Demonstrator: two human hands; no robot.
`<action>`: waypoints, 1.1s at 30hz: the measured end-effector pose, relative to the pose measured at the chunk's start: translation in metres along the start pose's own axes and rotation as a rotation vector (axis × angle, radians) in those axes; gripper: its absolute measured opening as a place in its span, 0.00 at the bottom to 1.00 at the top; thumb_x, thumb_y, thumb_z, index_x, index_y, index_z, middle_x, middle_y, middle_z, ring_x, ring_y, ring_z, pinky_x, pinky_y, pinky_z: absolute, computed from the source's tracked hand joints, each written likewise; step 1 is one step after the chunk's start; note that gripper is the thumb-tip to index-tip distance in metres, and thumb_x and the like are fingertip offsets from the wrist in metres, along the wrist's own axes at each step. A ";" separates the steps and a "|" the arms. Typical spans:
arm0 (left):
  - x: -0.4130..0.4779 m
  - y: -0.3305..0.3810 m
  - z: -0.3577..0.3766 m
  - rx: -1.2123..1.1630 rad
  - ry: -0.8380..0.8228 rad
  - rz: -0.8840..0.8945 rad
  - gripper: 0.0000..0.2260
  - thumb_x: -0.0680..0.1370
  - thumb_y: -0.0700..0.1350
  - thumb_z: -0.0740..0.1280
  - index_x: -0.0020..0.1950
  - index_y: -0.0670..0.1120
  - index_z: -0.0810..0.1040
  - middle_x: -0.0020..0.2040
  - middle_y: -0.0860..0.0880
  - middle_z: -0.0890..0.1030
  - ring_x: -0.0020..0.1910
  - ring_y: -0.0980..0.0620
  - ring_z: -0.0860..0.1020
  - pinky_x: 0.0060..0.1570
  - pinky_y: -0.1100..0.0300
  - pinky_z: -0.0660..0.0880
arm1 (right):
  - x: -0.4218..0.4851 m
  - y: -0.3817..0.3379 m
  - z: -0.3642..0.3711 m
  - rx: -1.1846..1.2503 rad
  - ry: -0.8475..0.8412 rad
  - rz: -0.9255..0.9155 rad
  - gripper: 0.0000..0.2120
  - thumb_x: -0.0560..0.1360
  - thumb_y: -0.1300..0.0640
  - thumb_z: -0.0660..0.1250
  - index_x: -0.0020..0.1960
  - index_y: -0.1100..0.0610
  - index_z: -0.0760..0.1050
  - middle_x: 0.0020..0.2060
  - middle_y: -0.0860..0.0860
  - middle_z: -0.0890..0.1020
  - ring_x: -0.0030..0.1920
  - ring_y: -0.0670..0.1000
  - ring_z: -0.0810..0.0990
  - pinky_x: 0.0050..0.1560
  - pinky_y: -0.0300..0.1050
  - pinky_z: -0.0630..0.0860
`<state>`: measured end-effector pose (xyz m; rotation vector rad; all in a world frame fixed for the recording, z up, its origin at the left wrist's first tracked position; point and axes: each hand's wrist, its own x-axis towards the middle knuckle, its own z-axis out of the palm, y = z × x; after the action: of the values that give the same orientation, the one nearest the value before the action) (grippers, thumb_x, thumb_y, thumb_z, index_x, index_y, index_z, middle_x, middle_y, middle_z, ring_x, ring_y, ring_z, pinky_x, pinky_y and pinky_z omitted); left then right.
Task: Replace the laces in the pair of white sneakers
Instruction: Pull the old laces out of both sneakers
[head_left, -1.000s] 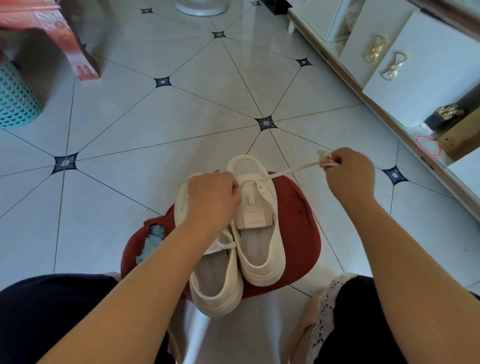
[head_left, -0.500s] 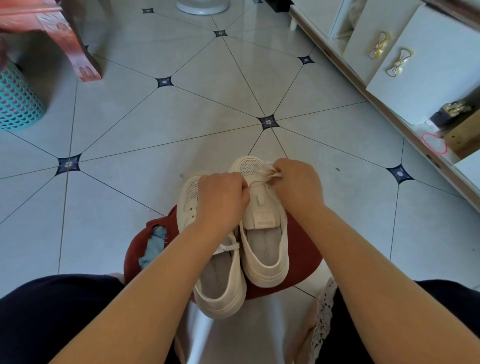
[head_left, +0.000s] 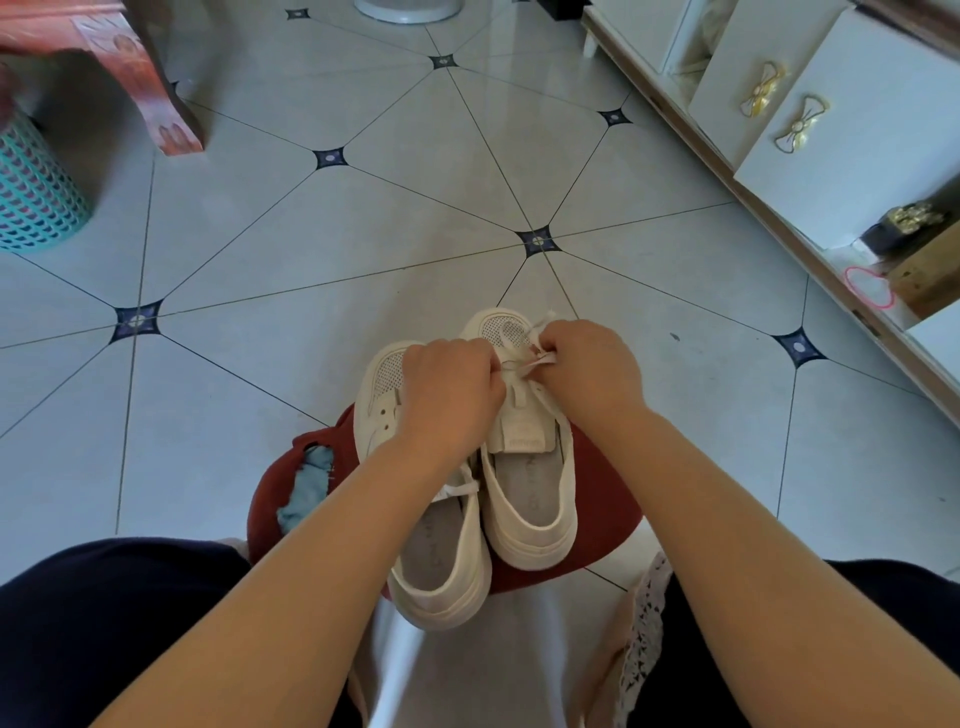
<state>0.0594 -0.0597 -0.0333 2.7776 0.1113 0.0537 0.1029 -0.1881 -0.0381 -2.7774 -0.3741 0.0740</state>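
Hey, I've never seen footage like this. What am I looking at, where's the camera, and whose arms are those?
There is no machine here. A person wears a wide-angle camera on the head, so the picture looks down over their own arms and lap. Two white sneakers stand side by side on a red stool on the tiled floor. The right hand pinches a white lace near the toe end of the sneaker on that side. The left hand is curled right beside it, and what its fingers grip is hidden. A teal basket stands at the far left and a white cabinet at the right.
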 end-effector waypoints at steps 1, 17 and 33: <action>0.000 -0.001 0.000 0.005 0.000 0.000 0.09 0.76 0.45 0.59 0.46 0.48 0.79 0.42 0.49 0.81 0.44 0.47 0.76 0.48 0.55 0.63 | 0.001 -0.003 0.002 -0.062 0.010 -0.012 0.02 0.73 0.56 0.65 0.44 0.55 0.74 0.37 0.49 0.70 0.40 0.52 0.73 0.32 0.41 0.61; 0.000 -0.002 -0.001 -0.001 0.002 0.014 0.09 0.76 0.45 0.59 0.45 0.48 0.78 0.41 0.49 0.81 0.43 0.48 0.76 0.47 0.55 0.65 | -0.002 0.012 -0.003 0.379 -0.042 0.019 0.07 0.70 0.54 0.70 0.47 0.55 0.78 0.40 0.51 0.79 0.41 0.49 0.74 0.36 0.39 0.64; -0.002 -0.002 -0.005 -0.082 -0.032 -0.047 0.08 0.76 0.44 0.60 0.46 0.48 0.79 0.42 0.50 0.82 0.44 0.49 0.77 0.53 0.55 0.68 | -0.002 0.026 -0.006 0.417 -0.003 0.183 0.03 0.74 0.58 0.65 0.46 0.58 0.74 0.38 0.50 0.77 0.40 0.52 0.74 0.35 0.40 0.65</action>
<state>0.0567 -0.0565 -0.0289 2.6919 0.1630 0.0022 0.1083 -0.2140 -0.0406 -2.3903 -0.0890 0.1787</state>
